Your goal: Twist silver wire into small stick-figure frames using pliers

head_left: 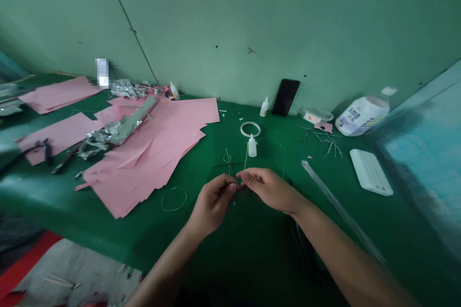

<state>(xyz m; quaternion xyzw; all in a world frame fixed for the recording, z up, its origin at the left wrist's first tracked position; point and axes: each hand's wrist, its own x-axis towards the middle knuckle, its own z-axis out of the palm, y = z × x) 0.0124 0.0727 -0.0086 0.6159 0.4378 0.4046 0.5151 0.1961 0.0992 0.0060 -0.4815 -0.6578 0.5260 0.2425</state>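
Near the middle of the green table, my left hand [213,201] pinches the lower end of a thin twisted wire [228,159], which rises above the fingers and has a small loop. My right hand [264,187] is close beside it, its thumb and fingers pressed together near the left fingertips; what it holds is too small to make out. A dark thin rod [236,163] lies just beyond the hands. Behind them stands a small white glue bottle [252,147], in front of a white ring [250,125]. A wire hoop [173,199] lies to the left.
Pink paper sheets [144,153], foil scraps and pliers [47,151] cover the left side. On the right are a wire bundle [342,211], a white power bank [370,172] and a large bottle [362,115]. A black phone [285,97] leans on the wall.
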